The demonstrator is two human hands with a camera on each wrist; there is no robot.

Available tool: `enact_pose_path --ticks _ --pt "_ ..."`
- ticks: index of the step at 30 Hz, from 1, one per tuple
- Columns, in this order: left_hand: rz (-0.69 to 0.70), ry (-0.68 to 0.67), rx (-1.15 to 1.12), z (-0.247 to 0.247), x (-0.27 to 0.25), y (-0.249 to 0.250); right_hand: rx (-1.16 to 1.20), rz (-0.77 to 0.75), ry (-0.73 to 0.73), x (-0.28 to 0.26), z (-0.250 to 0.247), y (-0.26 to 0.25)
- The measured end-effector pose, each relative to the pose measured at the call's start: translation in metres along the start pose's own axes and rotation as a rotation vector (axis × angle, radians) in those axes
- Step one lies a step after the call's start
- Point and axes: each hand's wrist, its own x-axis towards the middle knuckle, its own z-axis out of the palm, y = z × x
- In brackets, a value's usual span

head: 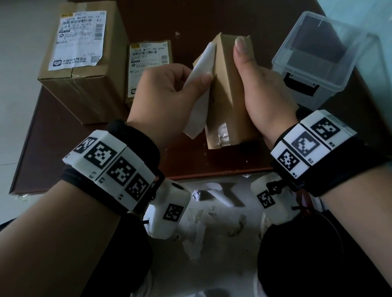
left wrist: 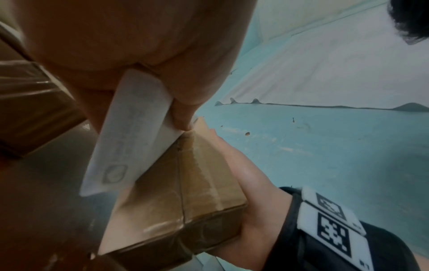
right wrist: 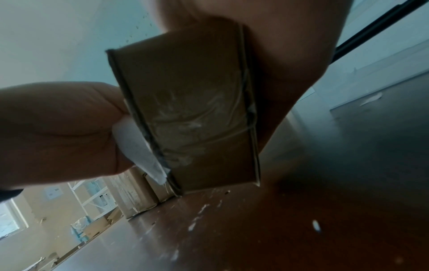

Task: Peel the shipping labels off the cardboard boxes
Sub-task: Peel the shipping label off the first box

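I have the small cardboard box [head: 226,96] stood on end on the tabletop [head: 231,11], its long axis running away from me. My right hand [head: 262,94] steadies it, thumb lying along the right face, the other fingers curled out of sight behind. My left hand [head: 167,95] pinches the white shipping label [head: 201,89] between thumb and fingers, clamped on the freed flap. The label lies just right of those fingers, against the box's left face, and seems stuck only along its far upper edge. So I judge the pull must go leftward and toward me, away from that seam, the left hand doing the work. Beyond my left fingers, two more boxes, the large box [head: 86,65] and the low box [head: 148,65], keep their labels.
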Motion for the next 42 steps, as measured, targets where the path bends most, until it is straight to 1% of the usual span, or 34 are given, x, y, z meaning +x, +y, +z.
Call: enact_pose_path --ticks 5,10,17,21,31,35,42 --pt "0.009 -0.002 -0.005 0.002 -0.002 -0.001 0.020 0.028 -0.010 -0.002 0.002 0.001" --pt "0.033 -0.007 -0.033 -0.001 -0.002 -0.001 0.058 0.020 -0.012 -0.003 0.005 0.006" --pt "0.044 -0.012 0.005 -0.002 0.001 -0.001 0.101 0.073 -0.043 -0.003 0.003 0.008" --pt "0.020 -0.006 0.017 0.002 0.006 0.002 0.136 0.114 -0.040 -0.001 0.001 0.008" --pt "0.029 -0.048 0.069 -0.001 0.004 0.001 0.217 0.120 -0.066 0.001 0.001 0.019" --pt "0.020 -0.028 0.067 0.000 0.003 0.000 0.241 0.121 -0.067 0.002 0.001 0.023" --pt "0.038 -0.036 0.073 0.001 0.005 0.002 0.299 0.129 -0.074 0.006 0.001 0.032"
